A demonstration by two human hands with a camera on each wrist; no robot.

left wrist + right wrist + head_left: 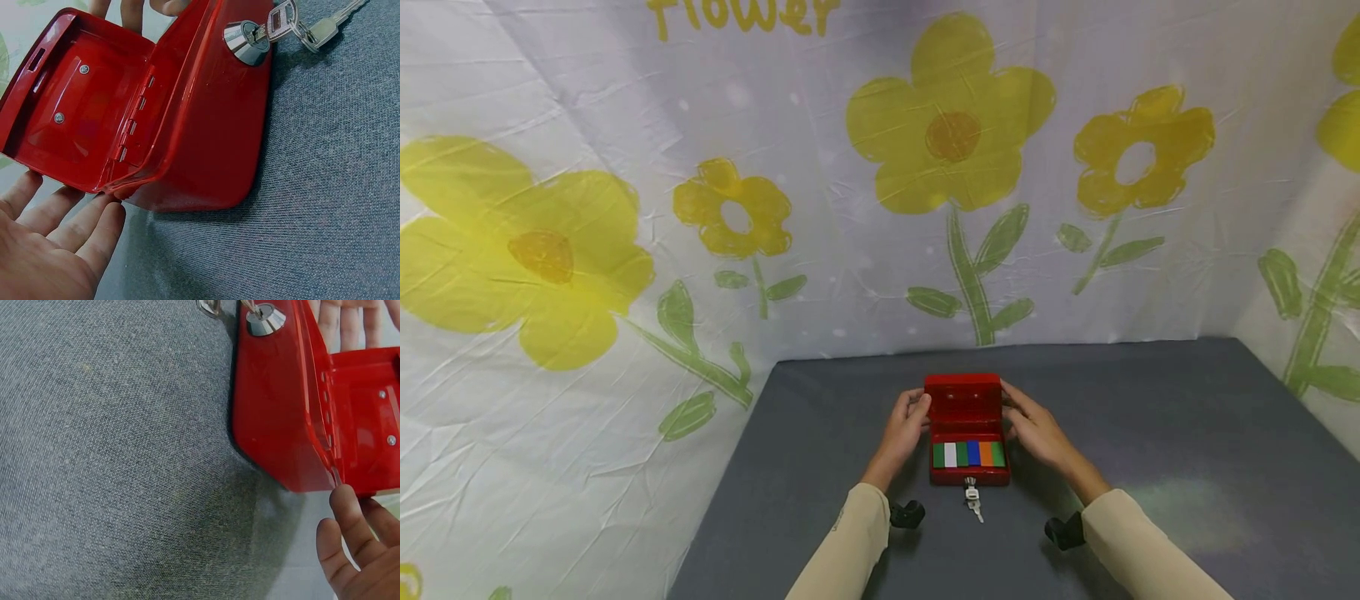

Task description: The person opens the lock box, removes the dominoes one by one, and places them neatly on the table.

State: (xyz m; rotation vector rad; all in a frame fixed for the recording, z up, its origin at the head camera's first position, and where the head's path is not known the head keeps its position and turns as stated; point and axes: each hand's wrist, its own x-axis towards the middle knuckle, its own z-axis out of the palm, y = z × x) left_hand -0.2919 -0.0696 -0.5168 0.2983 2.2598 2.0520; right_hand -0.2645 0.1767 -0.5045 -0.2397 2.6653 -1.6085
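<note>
Your left hand (904, 429) at 9 o'clock and right hand (1036, 429) at 3 touch the box (951, 477), fingers (81, 228) loosely extended, ungripped.

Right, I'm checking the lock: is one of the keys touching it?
Touching. The left wrist view shows one key inserted in the lock on the front of the red box.

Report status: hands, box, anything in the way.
Left hand and right hand at opposite sides of raised lid. Red box open, colored blocks inside. Key in lock; nothing seen blocking lid.
</note>
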